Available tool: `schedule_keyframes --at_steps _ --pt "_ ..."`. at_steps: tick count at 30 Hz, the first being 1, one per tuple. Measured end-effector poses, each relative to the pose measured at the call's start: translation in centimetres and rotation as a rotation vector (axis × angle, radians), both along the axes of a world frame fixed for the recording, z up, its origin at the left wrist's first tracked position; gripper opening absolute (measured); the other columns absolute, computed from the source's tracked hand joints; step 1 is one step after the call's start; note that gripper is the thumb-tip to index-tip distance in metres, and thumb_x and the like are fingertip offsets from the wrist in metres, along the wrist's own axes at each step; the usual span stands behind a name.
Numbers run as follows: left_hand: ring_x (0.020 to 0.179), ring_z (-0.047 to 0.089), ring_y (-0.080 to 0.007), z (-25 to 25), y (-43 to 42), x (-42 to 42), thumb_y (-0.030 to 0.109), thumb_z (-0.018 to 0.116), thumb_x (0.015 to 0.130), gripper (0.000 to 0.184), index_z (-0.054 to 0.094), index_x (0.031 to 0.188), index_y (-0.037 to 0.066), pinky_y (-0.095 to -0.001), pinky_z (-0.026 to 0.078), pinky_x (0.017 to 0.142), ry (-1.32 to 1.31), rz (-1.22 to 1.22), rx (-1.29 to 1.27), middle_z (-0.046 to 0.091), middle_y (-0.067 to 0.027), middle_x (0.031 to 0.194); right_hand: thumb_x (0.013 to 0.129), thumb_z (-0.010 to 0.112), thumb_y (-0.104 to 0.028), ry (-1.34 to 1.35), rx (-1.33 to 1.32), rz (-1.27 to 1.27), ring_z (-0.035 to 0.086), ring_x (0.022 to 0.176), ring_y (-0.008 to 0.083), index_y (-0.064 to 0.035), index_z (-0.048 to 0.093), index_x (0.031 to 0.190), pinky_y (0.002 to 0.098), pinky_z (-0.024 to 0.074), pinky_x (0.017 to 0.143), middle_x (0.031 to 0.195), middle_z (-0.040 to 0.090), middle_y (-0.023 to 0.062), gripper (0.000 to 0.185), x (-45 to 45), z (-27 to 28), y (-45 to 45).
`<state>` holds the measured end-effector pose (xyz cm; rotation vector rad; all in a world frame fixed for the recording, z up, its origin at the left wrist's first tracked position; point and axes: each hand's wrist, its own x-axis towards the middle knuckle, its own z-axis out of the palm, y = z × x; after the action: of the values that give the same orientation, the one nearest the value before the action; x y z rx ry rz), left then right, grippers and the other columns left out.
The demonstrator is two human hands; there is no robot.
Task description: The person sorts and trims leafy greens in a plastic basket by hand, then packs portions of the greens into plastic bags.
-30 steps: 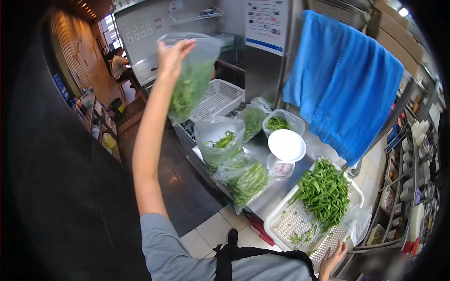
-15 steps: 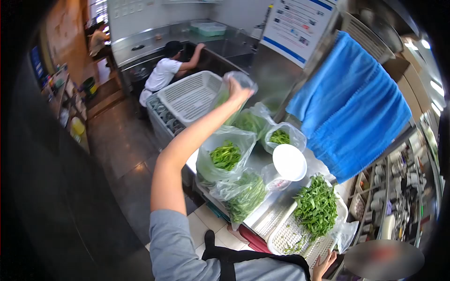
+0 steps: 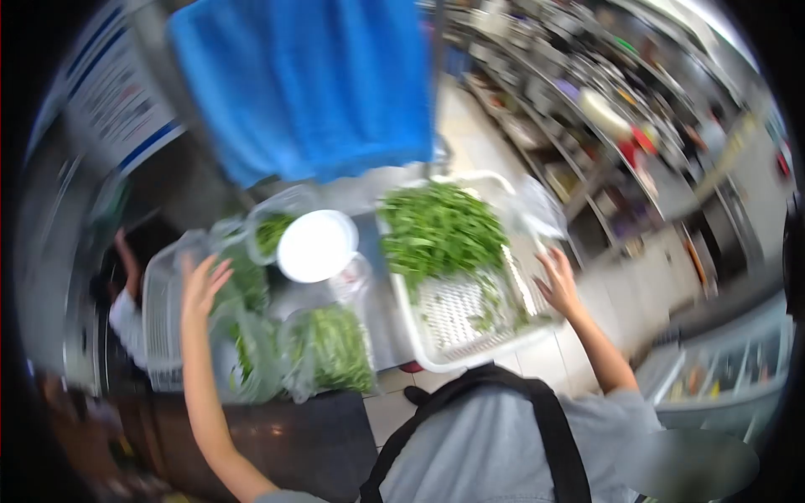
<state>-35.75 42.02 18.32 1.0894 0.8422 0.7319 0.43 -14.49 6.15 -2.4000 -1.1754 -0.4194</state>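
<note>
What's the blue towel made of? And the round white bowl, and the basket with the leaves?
Towel: soft, dull cloth, likely cotton or microfibre; it hangs in loose folds.
Bowl: smooth and plain white, probably plastic, but the blur leaves other materials possible.
Basket: likely hard, moulded white plastic; its floor has rows of neat little holes.

A metal table (image 3: pixel 380 289) carries plastic bags of greens (image 3: pixel 331 348), a scale (image 3: pixel 350 282) and a white perforated basket (image 3: pixel 457 314).

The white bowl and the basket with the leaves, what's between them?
Just a bare strip of metal tabletop between the bowl and the basket; the head view shows it.
</note>
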Motion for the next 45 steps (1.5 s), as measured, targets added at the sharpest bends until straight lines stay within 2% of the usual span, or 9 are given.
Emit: schedule_keyframes --at_steps 6,13,18,23,26,29,31,39,45 --pt "0.094 0.055 -0.0215 7.1 -8.9 1.2 0.008 0.053 0.085 0.071 0.01 0.14 0.019 -0.0341 0.052 0.074 -0.176 0.019 0.232 0.031 -0.0141 0.132 0.07 0.067 -0.013 0.01 0.059 0.003 0.046 0.105 0.0352 -0.0129 0.047 0.117 0.0431 0.0392 0.088 0.121 0.04 0.0212 0.051 0.4 0.1 -0.7" --pt "0.082 0.056 -0.0157 11.4 -25.6 9.5 0.009 0.059 0.078 0.082 0.007 0.141 0.015 -0.0256 0.054 0.062 -0.108 -0.39 0.373 0.03 -0.0135 0.133 0.069 0.066 -0.011 0.11 0.224 -0.011 0.044 0.108 0.0366 -0.0137 0.049 0.118 0.0432 0.0372 0.09 0.121 0.041 0.0215 0.052 1.2 -1.1 -1.7" --pt "0.076 0.06 -0.0195 8.1 -34.0 15.4 0.017 0.06 0.079 0.08 0.009 0.14 0.009 -0.0285 0.054 0.061 -0.092 -0.641 0.307 0.035 -0.0176 0.13 0.075 0.063 -0.019 0.042 0.472 -0.185 0.035 0.114 0.0345 -0.0108 0.036 0.13 0.0443 0.0298 0.092 0.128 0.031 0.0192 0.062 5.6 1.7 -2.2" --pt "0.073 0.061 -0.0182 0.1 -40.1 22.7 0.008 0.06 0.078 0.062 0.031 0.133 0.002 -0.0316 0.052 0.065 0.032 -1.002 0.288 0.052 -0.0176 0.113 0.073 0.068 -0.026 0.574 0.592 -0.025 0.042 0.105 0.0302 -0.0094 0.041 0.125 0.0372 0.0343 0.09 0.112 0.042 0.0182 0.061 16.2 -3.8 -1.7" --pt "0.075 0.06 -0.0163 -0.7 -45.3 28.7 0.004 0.058 0.077 0.054 0.039 0.128 -0.001 -0.028 0.05 0.067 0.129 -0.904 0.52 0.056 -0.0166 0.106 0.075 0.068 -0.026 0.474 0.409 0.366 0.047 0.095 0.0253 -0.0088 0.051 0.109 0.0354 0.0378 0.086 0.093 0.049 0.01 0.042 18.4 -6.7 -0.5" --pt "0.092 0.056 -0.0205 3.4 -48.0 32.4 0.004 0.059 0.075 0.054 0.041 0.127 0.001 -0.03 0.043 0.077 0.199 -0.524 1.049 0.052 -0.0158 0.113 0.077 0.067 -0.024 0.691 0.56 0.532 0.045 0.101 0.0248 -0.0066 0.053 0.099 0.0331 0.0383 0.086 0.103 0.047 0.0106 0.031 16.1 -1.3 -0.5" --pt "0.097 0.048 -0.0312 7.7 -48.9 33.4 0.007 0.059 0.075 0.051 0.045 0.124 0.005 -0.0394 0.036 0.086 0.584 -0.282 1.772 0.049 -0.0175 0.112 0.079 0.065 -0.024 0.752 0.6 0.712 0.043 0.104 0.026 -0.0053 0.054 0.096 0.0323 0.0378 0.086 0.11 0.044 0.0119 0.028 13.6 1.8 -0.8" --pt "0.088 0.057 -0.0296 21.3 -61.6 37.5 0.01 0.064 0.072 0.035 0.054 0.104 0.001 -0.0427 0.04 0.086 0.722 -0.721 1.995 0.055 -0.0163 0.105 0.079 0.063 -0.024 0.752 0.297 0.974 0.043 0.106 0.028 -0.002 0.052 0.091 0.0333 0.0345 0.092 0.111 0.041 0.0149 0.028 6.0 0.6 -2.5" --pt "0.099 0.049 -0.0295 21.6 -61.4 33.3 0.014 0.064 0.074 0.045 0.046 0.114 0.007 -0.041 0.037 0.091 0.847 -0.627 2.039 0.043 -0.0147 0.117 0.071 0.07 -0.02 0.933 0.152 1.011 0.043 0.105 0.0293 -0.0024 0.048 0.084 0.0345 0.0356 0.091 0.108 0.042 0.0142 0.031 5.4 0.3 -3.2"
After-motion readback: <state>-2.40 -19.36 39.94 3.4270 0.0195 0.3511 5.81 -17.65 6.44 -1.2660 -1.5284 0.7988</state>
